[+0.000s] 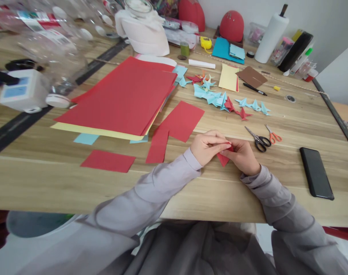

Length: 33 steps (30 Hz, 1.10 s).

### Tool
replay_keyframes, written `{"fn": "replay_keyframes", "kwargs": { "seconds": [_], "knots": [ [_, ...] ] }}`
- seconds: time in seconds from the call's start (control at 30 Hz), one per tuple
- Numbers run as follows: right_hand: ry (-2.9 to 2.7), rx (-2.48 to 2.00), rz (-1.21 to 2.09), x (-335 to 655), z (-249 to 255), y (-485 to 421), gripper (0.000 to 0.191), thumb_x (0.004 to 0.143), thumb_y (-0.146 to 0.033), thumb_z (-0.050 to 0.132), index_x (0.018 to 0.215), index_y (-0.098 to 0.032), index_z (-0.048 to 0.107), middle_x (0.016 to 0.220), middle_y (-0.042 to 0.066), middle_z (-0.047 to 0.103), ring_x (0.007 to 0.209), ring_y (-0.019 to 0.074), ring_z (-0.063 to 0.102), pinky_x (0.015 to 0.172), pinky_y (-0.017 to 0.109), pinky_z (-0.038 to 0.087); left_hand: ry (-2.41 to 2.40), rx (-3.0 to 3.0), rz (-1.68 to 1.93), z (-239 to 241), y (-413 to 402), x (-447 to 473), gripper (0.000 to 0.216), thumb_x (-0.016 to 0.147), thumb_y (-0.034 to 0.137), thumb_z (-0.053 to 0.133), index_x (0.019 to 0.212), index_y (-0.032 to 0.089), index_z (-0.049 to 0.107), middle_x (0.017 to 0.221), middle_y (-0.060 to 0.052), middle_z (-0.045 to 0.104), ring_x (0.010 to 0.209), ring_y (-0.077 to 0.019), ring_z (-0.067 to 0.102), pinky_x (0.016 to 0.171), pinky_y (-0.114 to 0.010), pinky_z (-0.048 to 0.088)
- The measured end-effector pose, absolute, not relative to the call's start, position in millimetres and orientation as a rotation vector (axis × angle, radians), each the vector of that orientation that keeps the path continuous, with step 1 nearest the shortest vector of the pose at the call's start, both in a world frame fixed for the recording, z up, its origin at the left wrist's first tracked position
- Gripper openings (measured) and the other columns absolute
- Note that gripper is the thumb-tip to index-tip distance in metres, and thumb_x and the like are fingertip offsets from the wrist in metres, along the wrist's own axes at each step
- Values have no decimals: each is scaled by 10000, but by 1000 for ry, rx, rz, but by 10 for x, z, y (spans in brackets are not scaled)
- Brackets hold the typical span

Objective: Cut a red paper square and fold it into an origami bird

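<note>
A small folded piece of red paper (pixel 224 159) is pinched between my two hands just above the table. My left hand (pixel 210 147) grips its upper left side, thumb and fingers pressed together. From the right, my right hand (pixel 242 154) holds the other side, its thumb along the fold. Fingers cover much of the paper, and a pointed corner hangs below. Left of my hands lie red paper pieces (pixel 185 120) and a red rectangle (pixel 108 160). Beyond them are folded blue paper cranes (pixel 216 99) and red ones (pixel 243 114).
A stack of large red sheets (pixel 125 95) lies at left. Black-handled scissors (pixel 258 139), orange-handled scissors (pixel 273 134) and a phone (pixel 316 173) lie at right. Clear plastic bottles (pixel 50 47) crowd the far left. A yellow tape measure (pixel 206 43) sits at the back.
</note>
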State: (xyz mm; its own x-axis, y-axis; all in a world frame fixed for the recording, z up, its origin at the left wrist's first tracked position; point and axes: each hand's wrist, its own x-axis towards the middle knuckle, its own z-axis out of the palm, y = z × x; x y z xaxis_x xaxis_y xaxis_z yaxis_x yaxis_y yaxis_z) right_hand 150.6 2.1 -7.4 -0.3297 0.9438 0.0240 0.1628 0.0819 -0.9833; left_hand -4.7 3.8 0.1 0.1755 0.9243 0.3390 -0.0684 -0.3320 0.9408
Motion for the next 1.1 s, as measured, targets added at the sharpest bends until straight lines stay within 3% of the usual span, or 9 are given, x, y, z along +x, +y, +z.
{"fn": "replay_keyframes", "kwargs": {
  "seconds": [0.17, 0.33, 0.43, 0.57, 1.1],
  "knots": [
    [-1623, -1121, 1314, 1499, -62, 14, 226, 689, -380, 728, 679, -160, 674, 584, -10, 589, 547, 107, 483, 533, 254, 410, 857, 1483, 1342, 0, 36, -41, 60, 685, 255, 763, 726, 213, 773, 718, -41, 673, 675, -135, 597, 628, -270, 487],
    [-1615, -1118, 1335, 1506, -41, 11, 274, 705, -429, 711, 687, -158, 671, 569, -14, 572, 528, 104, 468, 507, 251, 399, 823, 1461, 1307, -14, 47, -62, 213, 638, 286, 798, 830, 197, 775, 783, -58, 684, 641, -124, 578, 560, -252, 460],
    [-1590, -1125, 1366, 1521, -39, 25, 258, 690, -418, 724, 680, -164, 677, 591, -11, 587, 550, 109, 483, 511, 248, 406, 783, 1460, 1269, -12, 63, -78, 208, 661, 310, 783, 841, 206, 775, 830, -71, 701, 751, -160, 627, 669, -284, 506],
    [-1576, -1132, 1389, 1528, -55, 37, 211, 666, -364, 749, 662, -165, 679, 583, -18, 585, 545, 102, 475, 506, 240, 401, 752, 1462, 1233, -1, 80, -85, 151, 700, 332, 755, 799, 221, 778, 831, -70, 710, 785, -165, 642, 763, -310, 523],
    [-1655, -1103, 1322, 1513, -81, 32, 228, 685, -371, 743, 660, -160, 661, 585, -23, 572, 561, 105, 480, 538, 252, 399, 743, 1364, 1261, 5, 70, -47, 174, 604, 366, 819, 649, 209, 757, 730, -57, 714, 676, -151, 638, 667, -294, 531]
  ]
}}
